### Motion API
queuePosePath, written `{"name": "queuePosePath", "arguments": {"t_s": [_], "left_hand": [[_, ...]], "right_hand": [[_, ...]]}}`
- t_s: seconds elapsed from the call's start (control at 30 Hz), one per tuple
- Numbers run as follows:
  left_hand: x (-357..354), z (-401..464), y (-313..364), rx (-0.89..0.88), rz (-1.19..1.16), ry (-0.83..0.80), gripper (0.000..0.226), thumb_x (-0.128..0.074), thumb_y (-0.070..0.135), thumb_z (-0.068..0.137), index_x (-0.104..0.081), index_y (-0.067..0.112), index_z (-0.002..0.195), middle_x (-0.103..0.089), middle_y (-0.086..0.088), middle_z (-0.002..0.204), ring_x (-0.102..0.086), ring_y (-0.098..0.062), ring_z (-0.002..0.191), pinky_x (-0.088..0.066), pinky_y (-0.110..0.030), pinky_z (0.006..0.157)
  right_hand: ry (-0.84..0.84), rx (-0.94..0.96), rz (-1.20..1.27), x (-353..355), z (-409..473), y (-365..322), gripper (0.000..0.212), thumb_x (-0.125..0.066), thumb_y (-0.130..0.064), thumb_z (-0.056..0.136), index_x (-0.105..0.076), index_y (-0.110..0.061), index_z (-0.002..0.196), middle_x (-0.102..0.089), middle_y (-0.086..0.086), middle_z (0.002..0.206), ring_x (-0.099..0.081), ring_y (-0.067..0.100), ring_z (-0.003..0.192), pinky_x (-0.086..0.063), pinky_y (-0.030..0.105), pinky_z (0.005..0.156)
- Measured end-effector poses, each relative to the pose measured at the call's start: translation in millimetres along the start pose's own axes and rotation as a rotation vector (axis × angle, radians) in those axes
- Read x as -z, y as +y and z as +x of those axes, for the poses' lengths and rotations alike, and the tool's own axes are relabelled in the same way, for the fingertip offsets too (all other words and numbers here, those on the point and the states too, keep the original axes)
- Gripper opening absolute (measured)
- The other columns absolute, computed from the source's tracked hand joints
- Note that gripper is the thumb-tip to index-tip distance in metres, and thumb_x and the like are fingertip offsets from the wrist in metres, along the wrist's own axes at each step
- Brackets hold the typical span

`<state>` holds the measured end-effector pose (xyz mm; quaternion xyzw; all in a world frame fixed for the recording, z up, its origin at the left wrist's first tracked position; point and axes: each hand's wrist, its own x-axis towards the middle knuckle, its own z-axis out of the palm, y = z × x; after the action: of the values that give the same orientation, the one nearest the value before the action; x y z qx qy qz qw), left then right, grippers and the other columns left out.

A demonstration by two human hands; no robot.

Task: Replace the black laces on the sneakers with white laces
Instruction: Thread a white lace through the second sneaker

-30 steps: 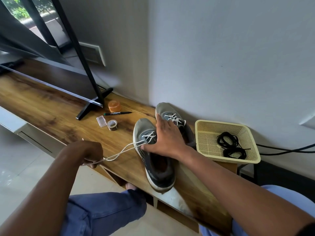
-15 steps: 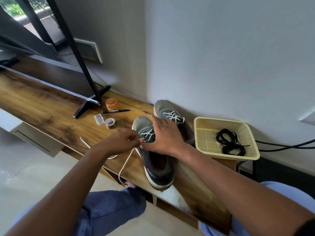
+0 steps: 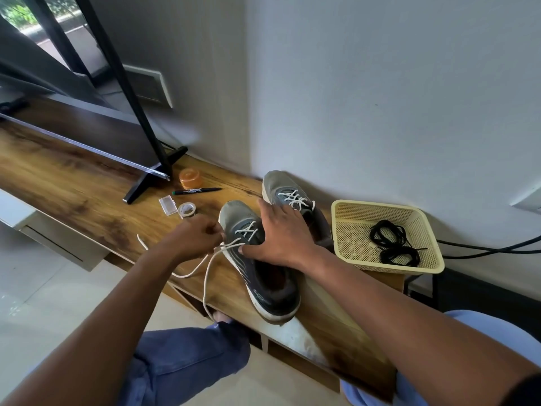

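Surface [image 3: 87, 189]: wooden; both sneakers are carried, toes toward the wall.
Near sneaker [image 3: 257, 259]: held down by the right hand [image 3: 281, 235], fingers spread flat.
White lace [image 3: 207, 268]: pinched by the left hand [image 3: 193, 238] just left of the eyelets; the fingertips are hidden.

The scene is lit by soft daylight from a window [image 3: 44, 22] at ten o'clock. The white wall [image 3: 380, 98] is evenly bright. Soft shadows are cast toward four o'clock beside the shoes [image 3: 263, 259]. Straight lines are bowed at the edges; slight blur is seen there.
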<state>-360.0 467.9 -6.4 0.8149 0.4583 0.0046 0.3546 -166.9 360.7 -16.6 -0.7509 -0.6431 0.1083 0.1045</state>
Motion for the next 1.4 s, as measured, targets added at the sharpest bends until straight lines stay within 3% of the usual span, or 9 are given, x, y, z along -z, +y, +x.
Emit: {"name": "queuePosePath", "arguments": {"t_s": [0.2,0.4,0.57,0.67,0.77,0.97,1.07,1.27,1.4], "left_hand": [[-7.0,1.8,3.2,0.029,0.196,0.024,0.033,-0.078,0.050,0.087,-0.061,0.028,0.104,-0.063,0.008,0.101,-0.062,-0.015,0.096,-0.054,-0.037,0.083],[-1.3,3.5,5.2,-0.082,-0.025,0.011,0.013,-0.074,0.013,0.089,-0.070,0.025,0.091,-0.074,0.000,0.090,-0.071,-0.022,0.087,-0.060,-0.046,0.083],[16.6,-4.6,31.4,-0.349,-0.517,0.267,0.008,-0.068,0.022,0.092,-0.071,0.015,0.097,-0.066,-0.032,0.089,-0.061,-0.034,0.076,-0.050,-0.046,0.076],[22.4,-7.9,52.1,-0.451,-0.665,0.347,0.020,-0.063,0.019,0.094,-0.067,0.004,0.106,-0.062,-0.025,0.078,-0.057,-0.028,0.068,-0.048,-0.035,0.065],[31.6,-7.7,58.2,-0.427,-0.760,0.468,0.018,-0.059,0.013,0.095,-0.065,0.002,0.108,-0.059,0.000,0.076,-0.052,-0.011,0.066,-0.045,-0.021,0.063],[58.8,-1.7,33.3,-0.237,-0.885,0.641,0.027,-0.053,-0.001,0.099,-0.071,0.017,0.091,-0.054,-0.001,0.070,-0.046,-0.008,0.060,-0.038,-0.022,0.062],[67.2,1.1,17.4,-0.123,-0.973,0.676,0.024,-0.057,0.004,0.097,-0.076,0.018,0.089,-0.055,0.007,0.061,-0.048,-0.006,0.055,-0.045,-0.022,0.061],[75.7,0.4,0.6,-0.056,-1.345,0.581,0.012,-0.068,0.009,0.097,-0.080,0.012,0.100,-0.075,-0.005,0.087,-0.072,-0.014,0.079,-0.062,-0.031,0.086],[79.4,-3.5,4.8,-0.098,-1.457,0.500,0.019,-0.071,0.013,0.098,-0.084,0.018,0.084,-0.079,-0.003,0.093,-0.077,-0.012,0.092,-0.061,-0.028,0.089]], "right_hand": [[0.042,0.025,-0.015,-3.7,2.1,-2.2,0.107,-0.046,-0.090,0.070,-0.036,-0.014,0.145,-0.059,0.014,0.137,-0.048,0.038,0.130,-0.038,0.052,0.108],[0.013,0.028,0.070,-0.5,1.9,-4.5,0.103,-0.055,-0.081,0.074,-0.032,-0.018,0.151,-0.055,0.011,0.142,-0.043,0.037,0.136,-0.034,0.053,0.113],[0.001,-0.002,0.698,10.4,4.8,-23.8,0.070,-0.079,-0.026,0.086,-0.047,-0.018,0.147,-0.066,0.002,0.134,-0.058,0.023,0.129,-0.042,0.045,0.113],[-0.062,-0.055,1.155,28.0,7.4,-32.8,0.056,-0.077,-0.001,0.086,-0.056,-0.009,0.138,-0.074,0.019,0.107,-0.069,0.026,0.103,-0.052,0.049,0.101],[-0.027,-0.066,1.329,46.4,7.6,-35.9,0.032,-0.079,-0.004,0.085,-0.069,0.004,0.114,-0.067,0.039,0.102,-0.061,0.031,0.085,-0.051,0.050,0.085],[0.099,-0.037,1.385,58.8,7.4,-28.0,0.019,-0.075,-0.007,0.090,-0.073,0.011,0.094,-0.065,0.016,0.068,-0.055,0.015,0.061,-0.047,0.027,0.067],[0.114,-0.059,1.405,60.8,6.8,-24.5,0.015,-0.074,-0.009,0.090,-0.074,0.006,0.090,-0.062,0.014,0.067,-0.056,0.019,0.065,-0.045,0.031,0.068],[0.104,-0.065,1.401,65.2,5.8,-21.3,0.013,-0.072,-0.012,0.091,-0.075,0.000,0.088,-0.065,0.018,0.074,-0.061,0.020,0.070,-0.047,0.032,0.068],[0.068,-0.053,1.405,64.9,7.4,-18.6,0.016,-0.071,-0.011,0.091,-0.074,0.005,0.089,-0.067,0.018,0.075,-0.061,0.025,0.072,-0.047,0.034,0.069]]}}
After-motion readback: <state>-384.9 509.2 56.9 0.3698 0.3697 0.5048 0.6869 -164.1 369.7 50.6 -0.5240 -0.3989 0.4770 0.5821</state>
